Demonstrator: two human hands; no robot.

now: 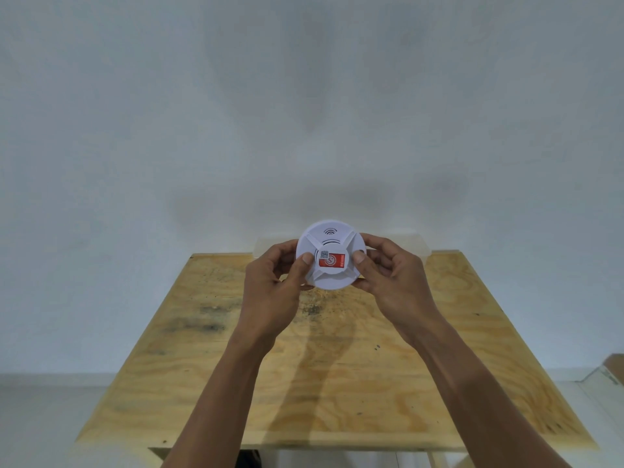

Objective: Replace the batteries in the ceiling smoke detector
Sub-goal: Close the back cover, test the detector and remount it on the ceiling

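Observation:
A round white smoke detector (332, 244) is held in the air above the far part of a plywood table (337, 366). Its face, with a red label and a small code sticker in the middle, points toward me. My left hand (273, 292) grips its left edge, thumb lying on the face beside the label. My right hand (391, 275) grips its right edge, thumb on the face as well. No batteries are visible.
A translucent plastic container (417, 246) sits at the table's far edge against the white wall, partly hidden behind the detector and my hands. A cardboard box corner (613, 366) shows on the floor at the far right.

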